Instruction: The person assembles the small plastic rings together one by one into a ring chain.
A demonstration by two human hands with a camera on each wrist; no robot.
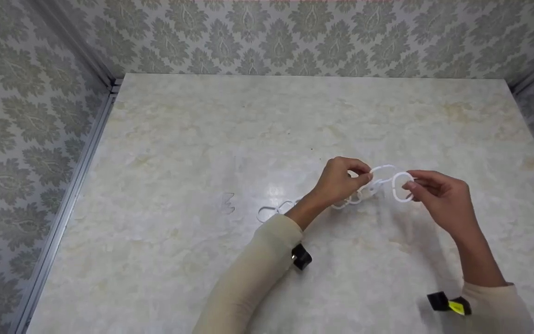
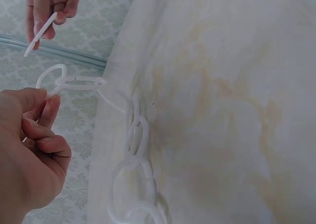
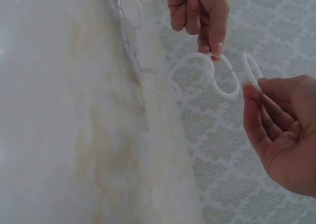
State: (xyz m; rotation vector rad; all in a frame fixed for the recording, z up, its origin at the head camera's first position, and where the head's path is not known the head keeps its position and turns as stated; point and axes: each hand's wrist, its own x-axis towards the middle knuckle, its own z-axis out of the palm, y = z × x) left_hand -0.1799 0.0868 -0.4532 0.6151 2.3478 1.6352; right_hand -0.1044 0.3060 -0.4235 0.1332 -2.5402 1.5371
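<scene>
My left hand (image 1: 343, 178) pinches the end link of a white plastic chain (image 2: 144, 135) between thumb and fingers. That end link (image 3: 236, 86) has a small gap in its side, visible in the right wrist view. From it the chain hangs and trails back along the table behind the left wrist. My right hand (image 1: 448, 197) pinches a separate oval white link (image 1: 394, 188) by its side. In the right wrist view this loose link (image 3: 252, 68) stands beside the chain's end link, apart from it.
The marbled table (image 1: 165, 139) spreads under both hands. Faint zigzag pen marks (image 1: 229, 203) lie left of the chain. Patterned wall covering (image 1: 281, 37) stands behind and at both sides, with a metal rail (image 1: 67, 213) along the left edge.
</scene>
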